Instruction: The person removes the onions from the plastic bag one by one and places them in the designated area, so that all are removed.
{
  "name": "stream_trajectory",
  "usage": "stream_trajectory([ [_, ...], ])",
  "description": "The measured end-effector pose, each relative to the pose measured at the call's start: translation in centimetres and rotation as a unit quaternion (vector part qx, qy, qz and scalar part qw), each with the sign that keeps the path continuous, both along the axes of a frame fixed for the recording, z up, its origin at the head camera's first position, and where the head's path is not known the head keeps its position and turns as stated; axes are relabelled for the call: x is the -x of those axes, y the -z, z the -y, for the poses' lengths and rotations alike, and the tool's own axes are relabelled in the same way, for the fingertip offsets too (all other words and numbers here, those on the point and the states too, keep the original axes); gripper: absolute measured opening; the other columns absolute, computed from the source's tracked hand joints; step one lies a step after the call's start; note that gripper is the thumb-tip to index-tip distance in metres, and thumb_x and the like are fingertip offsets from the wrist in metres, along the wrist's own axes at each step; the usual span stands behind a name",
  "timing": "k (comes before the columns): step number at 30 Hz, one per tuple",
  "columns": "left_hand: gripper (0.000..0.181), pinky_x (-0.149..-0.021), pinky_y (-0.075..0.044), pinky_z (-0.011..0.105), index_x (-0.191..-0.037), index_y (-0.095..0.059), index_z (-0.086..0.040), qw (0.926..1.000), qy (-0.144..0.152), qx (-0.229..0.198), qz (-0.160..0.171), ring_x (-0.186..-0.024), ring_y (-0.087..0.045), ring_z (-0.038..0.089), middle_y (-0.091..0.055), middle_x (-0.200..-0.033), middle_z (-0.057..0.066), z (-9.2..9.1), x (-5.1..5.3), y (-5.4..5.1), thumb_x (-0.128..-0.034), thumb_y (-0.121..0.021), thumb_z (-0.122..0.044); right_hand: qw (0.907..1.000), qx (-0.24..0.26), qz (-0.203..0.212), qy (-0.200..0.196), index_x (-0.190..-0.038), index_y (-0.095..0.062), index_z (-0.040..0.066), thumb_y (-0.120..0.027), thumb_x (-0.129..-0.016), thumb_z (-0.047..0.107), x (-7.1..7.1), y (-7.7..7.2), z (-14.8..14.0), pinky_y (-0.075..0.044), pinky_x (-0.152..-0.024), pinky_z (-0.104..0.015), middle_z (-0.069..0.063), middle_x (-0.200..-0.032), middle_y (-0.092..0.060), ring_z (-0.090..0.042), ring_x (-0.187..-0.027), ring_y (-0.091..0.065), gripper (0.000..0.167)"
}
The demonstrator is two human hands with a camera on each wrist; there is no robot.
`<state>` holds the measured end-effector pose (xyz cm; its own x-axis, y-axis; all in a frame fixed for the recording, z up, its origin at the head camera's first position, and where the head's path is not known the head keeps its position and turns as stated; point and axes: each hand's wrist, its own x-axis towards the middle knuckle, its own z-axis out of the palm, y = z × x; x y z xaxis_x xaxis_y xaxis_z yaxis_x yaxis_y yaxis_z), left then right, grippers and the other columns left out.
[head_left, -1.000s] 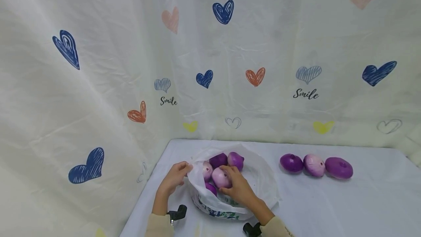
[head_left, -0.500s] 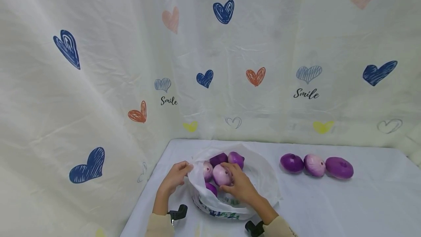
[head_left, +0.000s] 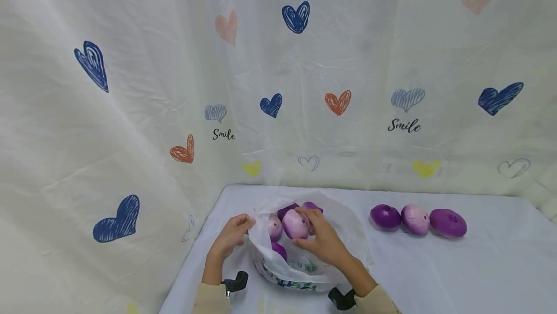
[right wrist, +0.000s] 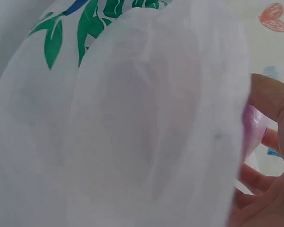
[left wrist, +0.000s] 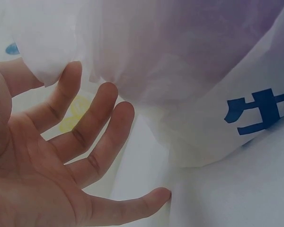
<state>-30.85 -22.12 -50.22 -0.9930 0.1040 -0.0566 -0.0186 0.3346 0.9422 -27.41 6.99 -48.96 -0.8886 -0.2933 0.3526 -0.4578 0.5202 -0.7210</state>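
Shifted toward the back of the bag (head_left: 348,236): the gripped onion (head_left: 296,225), with the right hand (head_left: 324,242) round it

Against the earlier frames I see the gripped onion, a pale pink one, farther up the head view, now covering part of the dark onion (head_left: 284,211) and the purple onion (head_left: 312,205) at the back. I cannot tell whether it has risen or only slid. My reading is that it is coming loose from its neighbours. The right hand curls thumb and fingers about its right side; from the right wrist the bag hides most of this from me. The left hand (head_left: 231,235) stays put, pinching the bag's left edge between thumb and forefinger, its other fingers spread; I judge that this keeps the mouth wide.

White with green and blue print, the bag slumps on the bench (head_left: 435,275). Besides the gripped onion I make out four inside: the two at the back, a rosy onion (head_left: 274,227) just left of it, and a low onion (head_left: 280,251) partly hidden by the bag's edge. Well apart to the right, a row of three (head_left: 416,219) lies on the bench, unmoved
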Motion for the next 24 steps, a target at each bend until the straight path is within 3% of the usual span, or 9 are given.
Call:
stream_trajectory([
  [10, 0.03, -0.059, -0.037, 0.03, -0.096, -0.063, -0.007, 0.9999, 0.013, 0.004, 0.005, -0.08, -0.051, 0.021, -0.055, -0.085, 0.0, 0.3, 0.2, -0.1, -0.1022, -0.061, -0.037, 0.9976, 0.002, -0.056, -0.04, -0.147, -0.05, 0.021, -0.089, -0.079, 0.02, -1.2, -1.1, -1.7, -0.056, -0.085, -0.028, -0.003, -0.135, -0.054, -0.014, -0.109, -0.059, 0.078],
  [24, 0.03, -0.06, -0.039, 0.03, -0.096, -0.063, -0.008, 0.9999, 0.004, 0.008, 0.006, -0.083, -0.05, 0.02, -0.055, -0.086, 0.002, 0.2, 0.3, -0.1, -0.1024, -0.061, -0.037, 0.9951, 0.015, -0.091, -0.036, -0.146, -0.049, 0.028, -0.089, -0.08, 0.024, -2.8, -1.2, -6.3, -0.056, -0.086, -0.027, 0.006, -0.134, -0.052, -0.006, -0.115, -0.05, 0.077],
])
